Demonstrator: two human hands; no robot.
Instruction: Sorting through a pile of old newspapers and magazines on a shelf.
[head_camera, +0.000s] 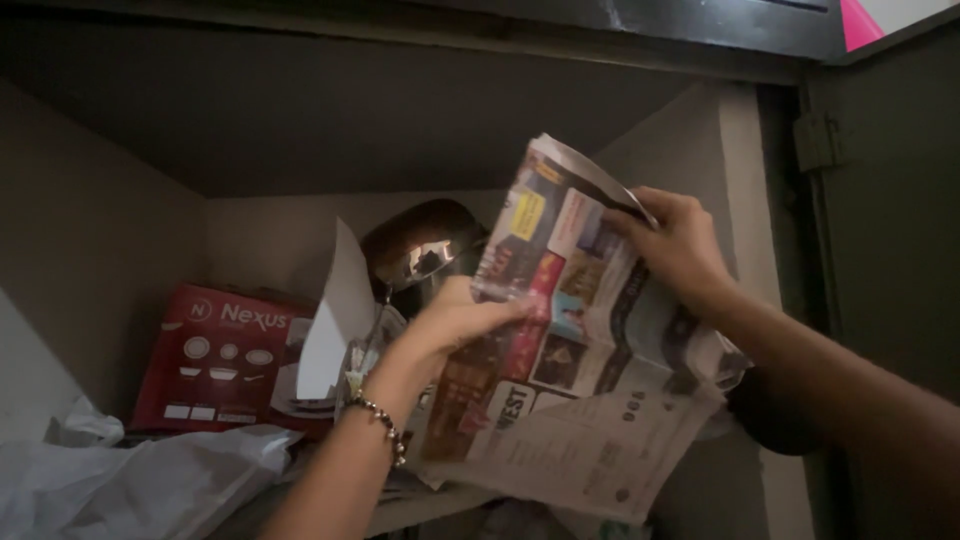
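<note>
Both hands pinch a folded newspaper (580, 340) inside the cupboard: left hand (455, 320) at 9 o'clock edge, right hand (680, 245) closed on top, 1 o'clock, keeping it spread. Steel pot (420, 250) behind.

You face a dim grey cupboard recess (300, 130), its hinged metal door (890, 200) at three o'clock, light weak throughout.

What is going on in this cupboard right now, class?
A person holds a folded newspaper with both bare hands in front of an open cupboard shelf. The left hand grips its left edge; the right hand pinches the upper fold. Behind it stand a shiny metal pot and a red dinnerware box, with a white plastic bag in front.
</note>
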